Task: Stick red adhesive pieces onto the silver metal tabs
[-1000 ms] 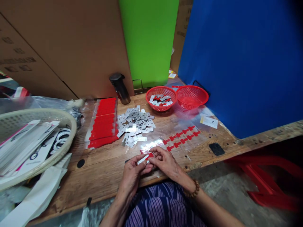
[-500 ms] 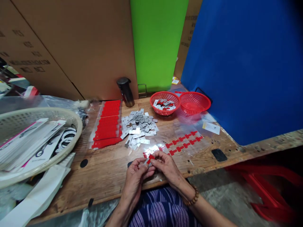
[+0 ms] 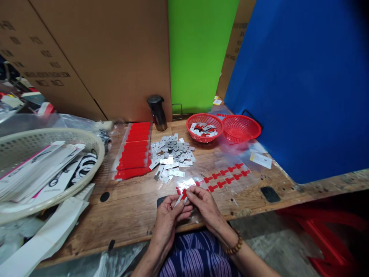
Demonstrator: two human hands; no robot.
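Note:
Near the table's front edge, my left hand [image 3: 168, 215] pinches a small silver metal plate [image 3: 180, 198] between thumb and fingers. A red T-shaped sticker [image 3: 184, 194] covers the plate's upper end. The thumb and forefinger of my right hand [image 3: 205, 202] close on the sticker's edge; the fingertips partly hide the contact. Just beyond my hands lies a clear sheet with rows of red stickers [image 3: 221, 185]. A loose pile of metal plates [image 3: 173, 154] is spread behind it, to the left.
Stacked red sticker sheets [image 3: 134, 150] lie left of the pile. One red basket [image 3: 204, 139] holds plates with red on them; another red basket [image 3: 241, 130] stands beside it. A dark flask [image 3: 158, 113] stands behind. A large cream basket [image 3: 99, 154] with printed cards occupies the left.
The plate has turned slightly in my fingers, showing more of its silver face and the red T shape. The whole view has shifted a little; both hands keep their hold.

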